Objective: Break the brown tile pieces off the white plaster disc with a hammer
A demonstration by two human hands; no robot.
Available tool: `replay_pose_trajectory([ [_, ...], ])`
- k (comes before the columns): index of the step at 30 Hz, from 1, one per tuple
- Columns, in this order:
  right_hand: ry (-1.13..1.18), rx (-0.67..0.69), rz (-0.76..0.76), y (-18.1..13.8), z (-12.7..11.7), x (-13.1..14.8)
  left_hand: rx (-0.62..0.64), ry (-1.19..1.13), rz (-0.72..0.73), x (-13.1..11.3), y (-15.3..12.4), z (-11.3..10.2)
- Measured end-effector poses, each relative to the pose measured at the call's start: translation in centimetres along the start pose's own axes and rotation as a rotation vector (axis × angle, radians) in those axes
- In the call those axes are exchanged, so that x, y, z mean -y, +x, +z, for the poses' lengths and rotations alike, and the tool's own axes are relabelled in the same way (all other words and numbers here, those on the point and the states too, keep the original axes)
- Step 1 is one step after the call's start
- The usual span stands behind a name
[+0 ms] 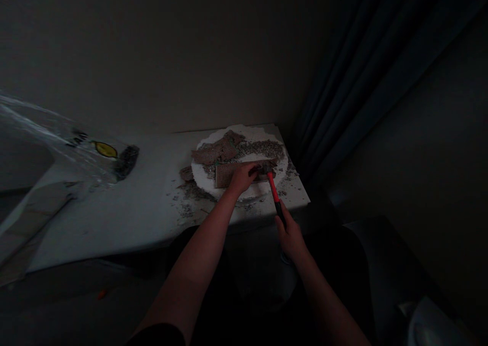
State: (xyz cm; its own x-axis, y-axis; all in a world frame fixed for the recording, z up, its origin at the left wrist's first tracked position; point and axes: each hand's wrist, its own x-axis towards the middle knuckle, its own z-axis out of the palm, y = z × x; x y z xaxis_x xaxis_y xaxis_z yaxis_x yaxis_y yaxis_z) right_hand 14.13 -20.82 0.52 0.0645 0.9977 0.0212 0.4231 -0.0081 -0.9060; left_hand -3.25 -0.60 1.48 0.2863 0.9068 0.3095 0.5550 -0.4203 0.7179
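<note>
My right hand (pixel 291 234) is closed round the black grip of a hammer (pixel 273 188) with a red shaft. The hammer's dark head rests at the right part of a flat brown textured slab (pixel 224 175). Over that slab is my left hand (pixel 242 177), its fingers bent together close beside the hammer head; what they pinch, if anything, is too dark to make out. The slab lies on a round white mat (pixel 201 182) with a ragged edge. Behind it on the mat are broken brown pieces (pixel 214 152) and a strip of grey crumbled rubble (pixel 265 147).
Grey crumbs (pixel 186 208) are scattered over the white table (pixel 114 224) around the mat. To the left stands a clear plastic bag (pixel 91 155) with a yellow label and dark contents. A dark curtain (pixel 343 91) hangs at right; a wall is behind.
</note>
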Motion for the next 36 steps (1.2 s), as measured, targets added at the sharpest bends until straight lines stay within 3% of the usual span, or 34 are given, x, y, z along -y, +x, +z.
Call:
replay_pose_trajectory([
  [7, 0.011, 0.008, -0.016, 0.3, -0.3, 0.2, -0.03, -0.037, -0.013, 0.1, -0.5, 0.3],
  [17, -0.017, 0.02, -0.088, 0.4, -4.1, 4.6, -0.059, -0.084, -0.03, 0.5, -0.8, 0.8],
  [21, -0.044, 0.066, -0.057, 0.1, -4.3, 5.6, -0.069, -0.072, -0.021, 0.5, -0.8, 0.9],
  [26, -0.008, 0.019, -0.065, -0.5, -4.3, 6.7, -0.047, -0.072, -0.016, 0.6, -0.7, 1.1],
  [36, -0.098, 0.023, -0.063, -0.5, -4.3, 6.9, -0.054, -0.08, 0.006, 0.5, -0.7, 1.1],
])
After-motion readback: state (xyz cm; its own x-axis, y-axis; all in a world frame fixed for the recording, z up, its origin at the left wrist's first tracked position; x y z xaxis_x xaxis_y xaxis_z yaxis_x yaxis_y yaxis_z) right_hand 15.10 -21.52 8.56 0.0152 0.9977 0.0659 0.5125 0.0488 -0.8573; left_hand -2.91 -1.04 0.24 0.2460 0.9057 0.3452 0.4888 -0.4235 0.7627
